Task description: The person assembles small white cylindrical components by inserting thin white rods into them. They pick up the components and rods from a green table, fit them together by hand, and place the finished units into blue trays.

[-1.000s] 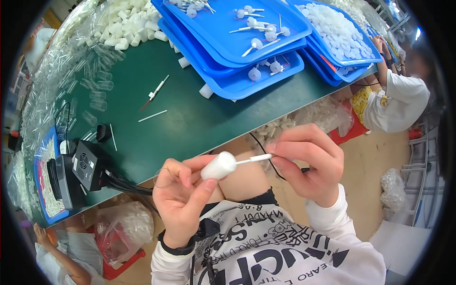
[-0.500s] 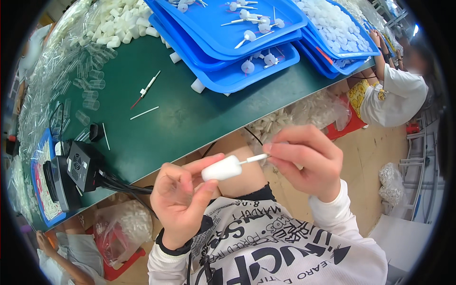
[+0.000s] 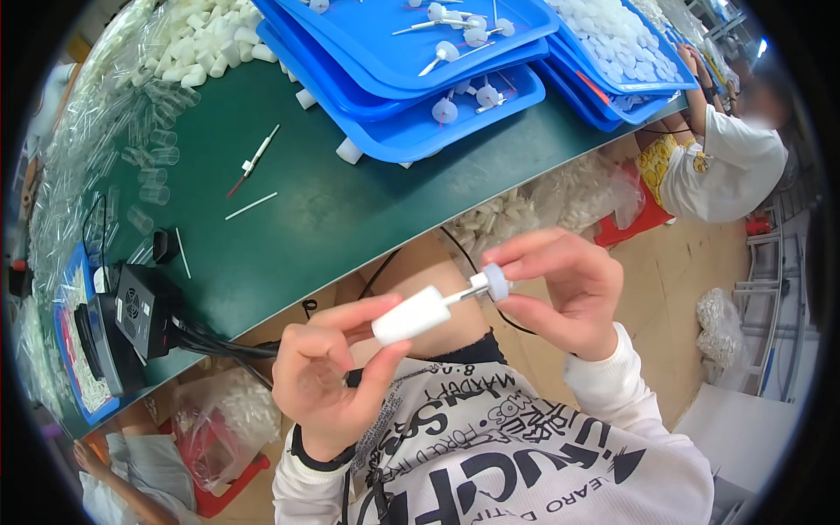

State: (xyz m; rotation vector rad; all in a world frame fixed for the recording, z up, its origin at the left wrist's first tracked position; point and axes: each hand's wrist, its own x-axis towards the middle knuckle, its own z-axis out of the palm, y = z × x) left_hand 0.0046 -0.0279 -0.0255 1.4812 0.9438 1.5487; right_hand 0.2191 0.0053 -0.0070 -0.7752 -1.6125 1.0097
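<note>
My left hand (image 3: 328, 381) pinches a white foam-like cylinder (image 3: 409, 317) between thumb and fingers, in front of my lap. From the cylinder's right end a thin rod (image 3: 462, 296) runs to a small white collar and a round translucent cap (image 3: 496, 282). My right hand (image 3: 564, 293) grips that cap by its rim with thumb and fingertips. The rod's far end is hidden inside the cylinder. On the green table (image 3: 306, 236) beyond lie a thin white stick (image 3: 251, 206) and a slim white tube with a red tip (image 3: 254, 162).
Stacked blue trays (image 3: 420, 144) hold similar capped rods. Another blue tray holds white discs (image 3: 612, 48). Clear plastic cups (image 3: 153, 175) and white cylinders (image 3: 206, 44) lie at the far left. A black boxed device (image 3: 144, 311) with cables stands near the table edge. A co-worker (image 3: 735, 166) sits at right.
My right hand has turned and shifted its hold, and the round cap now shows between its fingers. My left hand keeps the cylinder. The table view has shifted slightly up and left.
</note>
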